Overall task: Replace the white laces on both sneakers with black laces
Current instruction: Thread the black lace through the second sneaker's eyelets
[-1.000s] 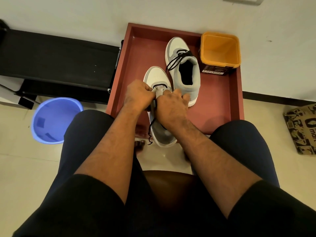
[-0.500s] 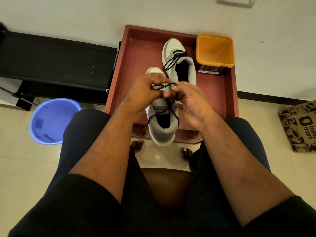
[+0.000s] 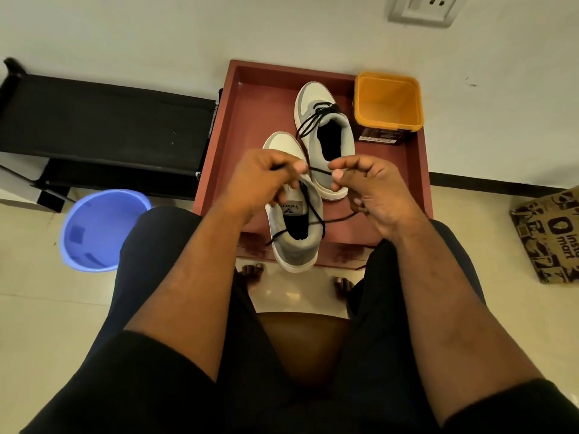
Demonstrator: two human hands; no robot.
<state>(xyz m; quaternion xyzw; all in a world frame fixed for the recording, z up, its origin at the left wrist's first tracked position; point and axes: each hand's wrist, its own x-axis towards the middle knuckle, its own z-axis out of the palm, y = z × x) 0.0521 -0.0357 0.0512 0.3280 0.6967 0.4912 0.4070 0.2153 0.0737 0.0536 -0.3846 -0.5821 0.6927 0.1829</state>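
Here the left hand [image 3: 261, 173] and right hand [image 3: 366, 186] each pinch an end of the black lace [image 3: 318, 214] above the near sneaker [image 3: 296, 245]; uneven pulling could loosen the knot. Room: blue bucket [image 3: 103, 230], red tray [image 3: 250, 120], far sneaker [image 3: 326, 133], orange tub [image 3: 388, 101].

An orange tub [image 3: 388, 101] stands in the far right corner of the red tray [image 3: 250, 120], beyond the fingers. A blue bucket [image 3: 100, 230] sits on the floor to their left, behind it a black rack [image 3: 103, 120]. A printed paper bag [image 3: 554, 236] lies far right; a wall socket [image 3: 423, 7] is above.
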